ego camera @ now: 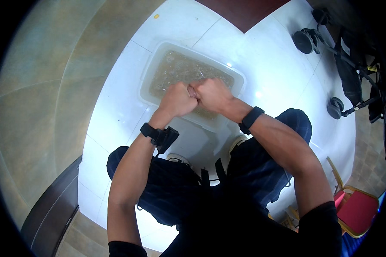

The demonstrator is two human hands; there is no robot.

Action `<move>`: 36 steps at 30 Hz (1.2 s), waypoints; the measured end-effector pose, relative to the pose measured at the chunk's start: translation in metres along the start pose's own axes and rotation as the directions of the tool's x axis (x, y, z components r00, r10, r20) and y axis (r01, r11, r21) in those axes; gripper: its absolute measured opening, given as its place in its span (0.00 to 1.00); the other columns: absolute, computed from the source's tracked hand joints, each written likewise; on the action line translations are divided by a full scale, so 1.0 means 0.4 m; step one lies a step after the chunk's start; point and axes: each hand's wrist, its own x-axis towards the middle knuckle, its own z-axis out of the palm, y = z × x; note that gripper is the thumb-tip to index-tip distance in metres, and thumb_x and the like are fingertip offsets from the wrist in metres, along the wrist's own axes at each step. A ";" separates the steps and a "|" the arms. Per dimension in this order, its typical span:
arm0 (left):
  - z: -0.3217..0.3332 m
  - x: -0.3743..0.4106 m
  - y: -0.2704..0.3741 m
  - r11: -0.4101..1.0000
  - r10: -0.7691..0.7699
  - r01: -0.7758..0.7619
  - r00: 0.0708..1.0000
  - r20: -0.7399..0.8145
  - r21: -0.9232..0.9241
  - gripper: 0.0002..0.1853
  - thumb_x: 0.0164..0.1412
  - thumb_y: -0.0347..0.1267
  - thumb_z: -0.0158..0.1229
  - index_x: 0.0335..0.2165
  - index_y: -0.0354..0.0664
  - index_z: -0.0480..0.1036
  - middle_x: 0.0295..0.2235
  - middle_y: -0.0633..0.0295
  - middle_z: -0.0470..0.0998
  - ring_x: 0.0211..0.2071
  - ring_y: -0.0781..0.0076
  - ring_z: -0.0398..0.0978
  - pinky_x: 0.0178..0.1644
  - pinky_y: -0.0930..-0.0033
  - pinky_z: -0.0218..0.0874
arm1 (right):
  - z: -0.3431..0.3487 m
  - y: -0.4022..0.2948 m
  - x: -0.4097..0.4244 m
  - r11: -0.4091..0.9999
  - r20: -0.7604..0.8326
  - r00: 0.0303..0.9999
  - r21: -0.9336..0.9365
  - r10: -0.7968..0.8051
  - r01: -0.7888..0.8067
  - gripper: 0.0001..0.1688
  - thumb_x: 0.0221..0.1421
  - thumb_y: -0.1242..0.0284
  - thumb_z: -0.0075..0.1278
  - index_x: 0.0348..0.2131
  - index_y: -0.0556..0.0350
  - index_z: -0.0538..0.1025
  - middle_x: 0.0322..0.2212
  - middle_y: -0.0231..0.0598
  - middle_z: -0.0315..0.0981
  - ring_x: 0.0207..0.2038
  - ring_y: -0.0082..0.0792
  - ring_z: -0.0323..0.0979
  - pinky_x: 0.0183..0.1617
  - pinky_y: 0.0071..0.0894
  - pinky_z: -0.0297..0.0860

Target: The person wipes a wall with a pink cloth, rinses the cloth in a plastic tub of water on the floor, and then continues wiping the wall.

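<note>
A translucent white plastic tub (144,86) of cloudy, rippling water (173,66) stands on the white tiled floor before me. My left hand (179,99) and my right hand (211,94) meet over its near side, both curled into fists with the knuckles side by side. Between them, at the thumbs, shows a small bit of something pinkish brown; whether it is a finger or a held thing cannot be told. The palms are hidden. Both wrists wear black straps, and a black box-like device (168,140) hangs at the left one.
My knees and shoes flank the near side of the tub. A black wheeled frame, perhaps a stroller (350,69), stands at the right. A red-cushioned chair (357,210) is at the lower right. A dark red mat or panel (244,13) lies beyond the tub, and a small yellow piece (156,16) at the upper left.
</note>
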 end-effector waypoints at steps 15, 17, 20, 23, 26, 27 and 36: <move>-0.078 0.030 -0.004 0.830 0.026 -0.194 0.950 -0.312 -0.523 0.29 0.50 0.33 0.67 0.50 0.36 0.70 0.43 0.51 0.78 0.43 0.64 0.77 0.47 0.65 0.68 | -0.111 0.008 0.065 0.932 0.048 0.969 0.266 0.244 -0.248 0.28 0.43 0.56 0.68 0.36 0.60 0.78 0.29 0.54 0.79 0.33 0.52 0.78 0.39 0.43 0.72; -0.079 0.035 -0.001 0.879 -0.039 -0.156 0.919 -0.393 -0.451 0.31 0.52 0.38 0.69 0.51 0.35 0.69 0.44 0.49 0.78 0.44 0.64 0.77 0.47 0.66 0.69 | -0.108 0.020 0.071 0.881 0.084 0.971 0.409 0.223 -0.238 0.34 0.41 0.47 0.68 0.32 0.61 0.79 0.28 0.52 0.79 0.31 0.50 0.77 0.38 0.42 0.72; -0.102 0.029 0.021 0.821 -0.198 -0.030 0.922 -0.333 -0.571 0.36 0.49 0.39 0.73 0.52 0.34 0.66 0.46 0.45 0.76 0.46 0.62 0.77 0.47 0.66 0.70 | -0.122 0.016 0.071 0.893 0.057 0.987 0.419 0.152 -0.162 0.34 0.45 0.47 0.66 0.28 0.64 0.79 0.23 0.49 0.76 0.28 0.43 0.76 0.36 0.37 0.71; -0.109 0.025 0.028 0.751 -0.130 -0.221 0.874 -0.468 -0.622 0.35 0.49 0.31 0.72 0.53 0.32 0.65 0.48 0.42 0.74 0.47 0.58 0.77 0.47 0.65 0.71 | -0.151 0.015 0.066 0.805 0.084 0.985 0.569 0.148 -0.169 0.33 0.53 0.48 0.60 0.25 0.65 0.78 0.17 0.45 0.74 0.24 0.36 0.74 0.33 0.32 0.70; -0.122 0.023 0.021 0.631 -0.094 -0.303 0.884 -0.459 -0.714 0.33 0.49 0.23 0.69 0.53 0.31 0.65 0.50 0.43 0.73 0.46 0.57 0.77 0.46 0.65 0.72 | -0.195 0.019 0.076 0.703 0.260 0.946 0.636 0.193 -0.318 0.27 0.64 0.53 0.52 0.31 0.63 0.80 0.15 0.34 0.72 0.23 0.24 0.70 0.29 0.26 0.67; -0.128 0.022 0.027 0.642 -0.101 -0.285 0.889 -0.447 -0.712 0.31 0.51 0.23 0.67 0.53 0.31 0.65 0.48 0.45 0.74 0.45 0.60 0.77 0.46 0.67 0.71 | -0.203 0.028 0.075 0.645 0.253 0.937 0.680 0.242 -0.350 0.28 0.65 0.53 0.50 0.31 0.63 0.80 0.15 0.34 0.71 0.22 0.23 0.70 0.28 0.26 0.66; -0.130 0.023 0.032 0.773 -0.044 -0.236 0.906 -0.421 -0.588 0.16 0.52 0.22 0.62 0.42 0.29 0.74 0.37 0.53 0.80 0.38 0.69 0.78 0.42 0.70 0.70 | -0.237 0.047 0.078 0.758 0.011 0.871 0.487 0.492 -0.434 0.21 0.58 0.61 0.54 0.29 0.65 0.80 0.22 0.51 0.77 0.30 0.44 0.77 0.37 0.38 0.71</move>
